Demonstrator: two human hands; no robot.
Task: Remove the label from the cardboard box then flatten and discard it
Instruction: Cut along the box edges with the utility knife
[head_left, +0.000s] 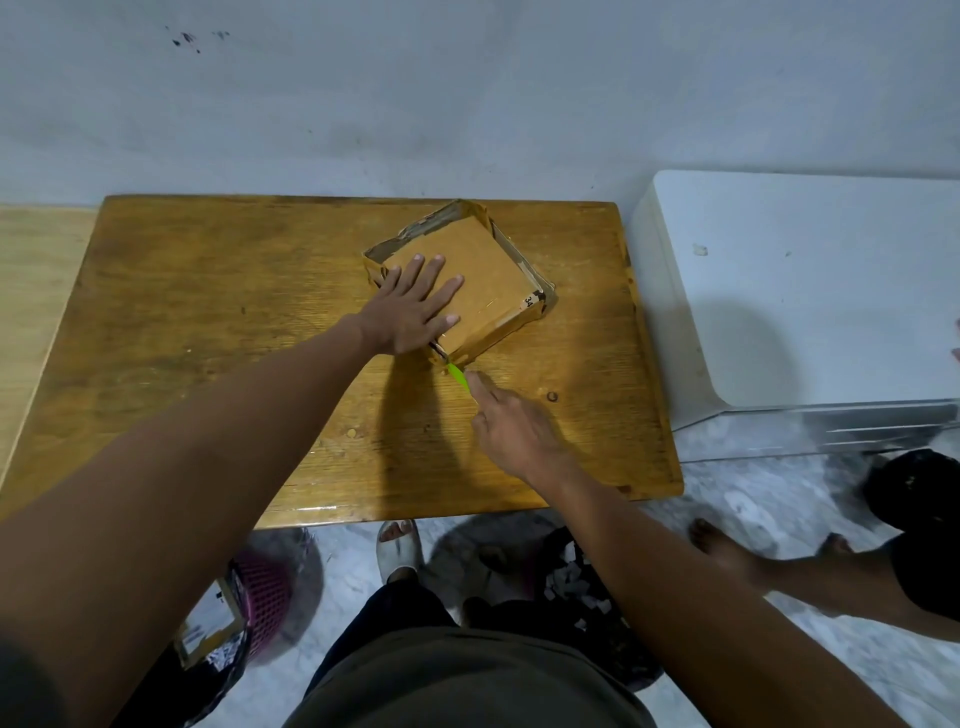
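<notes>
A wooden worktop (208, 312) fills mid-frame against a grey wall (467, 93). At right stands a white cabinet (805, 286). Lower left, on the marbled floor (753, 493), sits a purple basket (265, 587). A black bag (914, 488) lies at the right edge, another person's bare foot (727, 551) nearby.

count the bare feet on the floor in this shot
3. One foot shows below the table's near edge, above the wearer's lap. Two more, and, belong to another person at the right. Others may be hidden.
</notes>
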